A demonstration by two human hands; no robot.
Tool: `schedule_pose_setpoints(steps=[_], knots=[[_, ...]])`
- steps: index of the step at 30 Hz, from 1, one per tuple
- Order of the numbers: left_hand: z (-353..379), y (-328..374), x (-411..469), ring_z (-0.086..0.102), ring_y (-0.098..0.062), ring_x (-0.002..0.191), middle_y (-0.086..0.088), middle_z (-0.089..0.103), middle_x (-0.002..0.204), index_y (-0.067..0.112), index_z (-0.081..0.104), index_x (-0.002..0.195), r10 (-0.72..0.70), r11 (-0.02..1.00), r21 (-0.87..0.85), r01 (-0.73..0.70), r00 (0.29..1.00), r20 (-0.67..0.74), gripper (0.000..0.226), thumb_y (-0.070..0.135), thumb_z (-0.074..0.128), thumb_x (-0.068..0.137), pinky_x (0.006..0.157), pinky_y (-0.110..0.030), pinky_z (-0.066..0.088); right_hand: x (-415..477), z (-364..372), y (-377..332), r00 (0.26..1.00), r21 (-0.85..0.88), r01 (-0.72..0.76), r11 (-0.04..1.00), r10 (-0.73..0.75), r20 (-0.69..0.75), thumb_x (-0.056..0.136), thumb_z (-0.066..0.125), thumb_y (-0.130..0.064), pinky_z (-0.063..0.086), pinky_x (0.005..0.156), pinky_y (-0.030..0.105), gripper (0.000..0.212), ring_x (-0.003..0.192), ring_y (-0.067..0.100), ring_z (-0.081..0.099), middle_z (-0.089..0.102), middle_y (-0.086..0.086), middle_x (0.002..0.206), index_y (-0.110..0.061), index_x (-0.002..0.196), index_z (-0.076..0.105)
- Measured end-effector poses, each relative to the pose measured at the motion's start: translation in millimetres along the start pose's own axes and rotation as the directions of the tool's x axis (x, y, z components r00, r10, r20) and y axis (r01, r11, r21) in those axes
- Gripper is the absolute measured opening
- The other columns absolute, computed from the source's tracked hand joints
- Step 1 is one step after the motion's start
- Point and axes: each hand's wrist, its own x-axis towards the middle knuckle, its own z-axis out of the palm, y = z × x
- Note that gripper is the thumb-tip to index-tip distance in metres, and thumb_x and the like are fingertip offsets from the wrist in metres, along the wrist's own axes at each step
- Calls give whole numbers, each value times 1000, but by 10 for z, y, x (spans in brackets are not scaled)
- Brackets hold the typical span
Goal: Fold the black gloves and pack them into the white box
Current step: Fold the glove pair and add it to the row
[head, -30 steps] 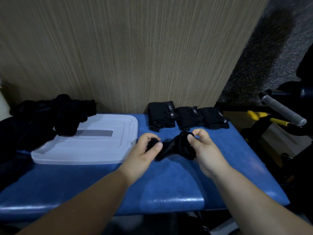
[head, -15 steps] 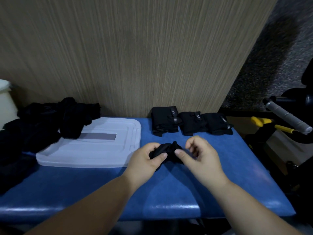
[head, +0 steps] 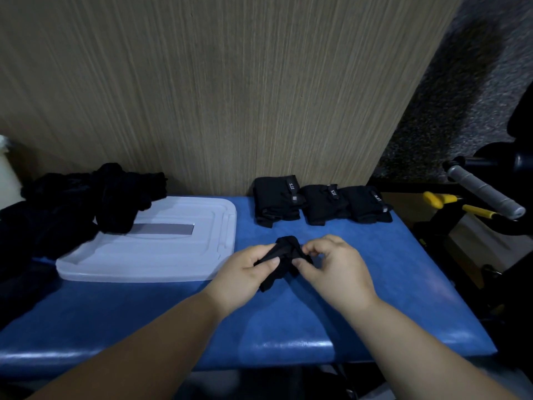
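what changed: a second ago the glove point(head: 285, 248) was pulled out long between two hands held apart. Now the hands have come right together and it's doubled up into a small wad between them.
left hand point(head: 245, 274): fingers point(head: 272, 262) curled, thumb clamped down on the near-left end of the glove.
right hand point(head: 339, 268): also curled, thumb and forefinger pinching the other end. The two thumbs are nearly touching.
where the glove is: low over the blue worktop point(head: 389, 290), just right of the white lid point(head: 161, 252) and a bit in front of the finished row. Can't tell if it's actually resting on the surface.
done so far: three folded gloves point(head: 323, 203) sit in a row at the back by the wood panel, edges touching.
still to go: a pile of loose gloves point(head: 86, 203) on the left, part of it draped over the lid's far corner.
the box: honestly can't make it out, only the lid shows clearly.
what it means: looks to me like the fold on number four is mid-way, ends brought together but not flattened yet. Packing hasn't started.
heads up: soft fabric like this probably springs open if it's let go before being pressed flat.
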Motion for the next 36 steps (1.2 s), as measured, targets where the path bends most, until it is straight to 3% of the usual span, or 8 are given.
schedule_pose_setpoints(steps=[4, 9, 14, 18, 21, 27, 31, 36], knots=[[8, -3, -1, 64, -4, 85, 12, 71, 93, 39, 66, 113, -15, 1000, 17, 15, 1000, 7, 25, 23, 55, 96, 72, -21, 47, 57, -16, 30, 963, 319, -263, 910, 230, 138, 83, 71, -17, 55, 65, 26, 11, 66, 8, 62, 67, -11, 72, -23, 74, 68], [-8, 13, 10, 65, -14, 94, 5, 73, 100, 40, 67, 103, -45, 995, -90, 42, 999, -30, 26, 18, 53, 97, 85, -32, 50, 129, -117, 34, 892, 654, -451, 608, 334, 305, 92, 57, -1, 56, 64, 21, 11, 69, 13, 64, 68, 7, 80, -7, 88, 66], [-23, 23, 26, 65, -17, 107, 7, 72, 106, 36, 69, 105, -47, 992, -121, 42, 998, -41, 26, 18, 51, 98, 98, -38, 47, 161, -212, 75, 812, 801, -562, 208, 326, 485, 97, 46, -1, 53, 79, 32, 17, 82, 21, 67, 71, 10, 92, -5, 99, 63], [-34, 65, 28, 66, -13, 106, 5, 73, 107, 26, 69, 109, -55, 983, -174, 52, 998, -14, 24, 17, 50, 98, 99, -35, 47, 173, -184, 53, 781, 813, -581, 41, 308, 543, 96, 39, 2, 50, 76, 37, 22, 72, 22, 56, 59, 8, 78, -14, 89, 53], [-29, 85, 25, 66, -13, 105, 4, 73, 107, 22, 69, 110, -70, 981, -183, 70, 998, 9, 23, 17, 50, 98, 99, -34, 47, 181, -175, 23, 793, 821, -564, 91, 337, 508, 96, 35, 3, 46, 68, 36, 23, 66, 21, 52, 53, 7, 73, -17, 90, 44], [1, 121, 35, 67, -14, 103, 2, 73, 105, 18, 69, 110, -102, 972, -211, 101, 995, 10, 22, 18, 50, 98, 95, -31, 49, 162, -174, -17, 864, 785, -497, 369, 289, 412, 101, 44, -12, 45, 67, 38, 10, 68, 20, 52, 54, 8, 78, -15, 95, 52], [28, 210, 63, 63, -6, 66, 3, 70, 84, 17, 68, 105, -126, 951, -291, 105, 990, -55, 17, 16, 54, 95, 60, -18, 45, 107, -183, -17, 884, 724, -459, 515, 187, 428, 95, 56, -16, 48, 64, 31, 12, 70, 20, 60, 62, 9, 82, -16, 107, 57], [162, 331, 116, 69, -17, 82, -9, 69, 102, 9, 56, 114, -216, 673, -732, 101, 974, -65, 32, 17, 66, 84, 65, -25, 55, 101, -168, 0, 897, 773, -442, 455, 216, 386, 97, 53, -11, 47, 61, 28, 15, 70, 20, 62, 64, 9, 83, -17, 109, 59]])
